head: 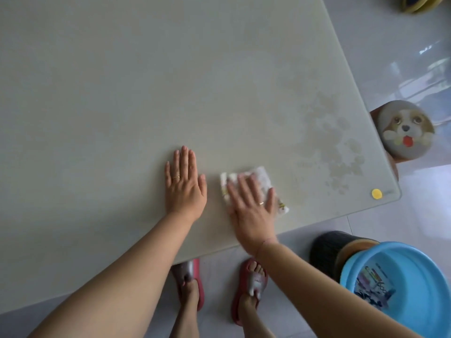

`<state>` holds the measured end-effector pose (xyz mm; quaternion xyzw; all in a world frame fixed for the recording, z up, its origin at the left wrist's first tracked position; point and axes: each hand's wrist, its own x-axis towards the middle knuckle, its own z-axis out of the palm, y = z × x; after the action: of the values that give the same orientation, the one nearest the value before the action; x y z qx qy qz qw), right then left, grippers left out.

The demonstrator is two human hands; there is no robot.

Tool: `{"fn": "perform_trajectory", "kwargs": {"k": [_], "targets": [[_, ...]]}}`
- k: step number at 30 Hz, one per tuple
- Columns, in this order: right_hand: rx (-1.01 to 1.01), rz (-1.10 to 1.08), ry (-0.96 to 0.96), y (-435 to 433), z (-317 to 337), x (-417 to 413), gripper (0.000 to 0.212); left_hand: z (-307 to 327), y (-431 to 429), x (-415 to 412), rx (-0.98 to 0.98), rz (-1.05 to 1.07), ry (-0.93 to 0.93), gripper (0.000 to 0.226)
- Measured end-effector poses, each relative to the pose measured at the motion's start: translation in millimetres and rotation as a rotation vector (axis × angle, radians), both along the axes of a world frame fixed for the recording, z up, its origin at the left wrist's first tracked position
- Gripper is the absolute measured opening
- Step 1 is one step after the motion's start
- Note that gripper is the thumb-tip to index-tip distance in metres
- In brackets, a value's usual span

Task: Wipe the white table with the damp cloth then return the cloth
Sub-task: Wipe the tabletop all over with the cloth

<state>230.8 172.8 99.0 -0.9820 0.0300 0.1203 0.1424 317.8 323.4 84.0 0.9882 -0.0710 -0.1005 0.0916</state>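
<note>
The white glass-topped table fills most of the view. My right hand lies flat, fingers spread, pressing a folded white damp cloth onto the table near its front edge; the hand looks blurred. The cloth shows around my fingers and at the right of my palm. Just left of the cloth, my left hand rests flat and empty on the table, fingers together. Wet streaks and faint flower patterns show on the table toward its right corner.
A yellow dot marks the table's right corner. A blue plastic basin sits on a dark stool at lower right. A stool with a dog picture stands past the right edge. My feet in red slippers stand below the table's edge.
</note>
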Motion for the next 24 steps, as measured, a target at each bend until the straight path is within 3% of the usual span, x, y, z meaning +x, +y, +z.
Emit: {"fn": "perform_trajectory", "kwargs": {"k": [2, 4, 6, 9, 11, 16, 18, 22, 24], "targets": [[-0.025, 0.297, -0.034, 4, -2, -24, 0.055, 2, 0, 0, 0.002, 0.017, -0.004, 0.061], [-0.064, 0.425, -0.060, -27, -3, -25, 0.054, 8, -6, -4, -0.018, 0.040, -0.041, 0.063], [-0.115, 0.289, -0.068, -66, -4, -19, 0.052, 12, -17, -15, -0.054, 0.010, -0.063, 0.064], [-0.071, -0.134, 0.016, -90, 1, -15, 0.052, 10, -43, -37, -0.083, -0.077, -0.029, 0.065], [-0.028, -0.212, 0.046, -68, 2, -21, 0.053, 6, -55, -47, -0.050, -0.074, -0.009, 0.068], [-0.052, 0.322, -0.032, -95, 4, -33, 0.052, -1, -57, -50, -0.008, -0.064, -0.055, 0.066], [-0.116, 0.191, -0.025, -137, 2, -25, 0.053, -2, -58, -50, -0.001, -0.061, -0.068, 0.066], [-0.043, -0.329, 0.031, -153, 1, -11, 0.054, -3, -60, -50, 0.027, -0.054, -0.067, 0.066], [-0.020, -0.247, 0.030, -120, 0, -16, 0.057, -2, -60, -51, 0.024, -0.054, -0.060, 0.066]]}}
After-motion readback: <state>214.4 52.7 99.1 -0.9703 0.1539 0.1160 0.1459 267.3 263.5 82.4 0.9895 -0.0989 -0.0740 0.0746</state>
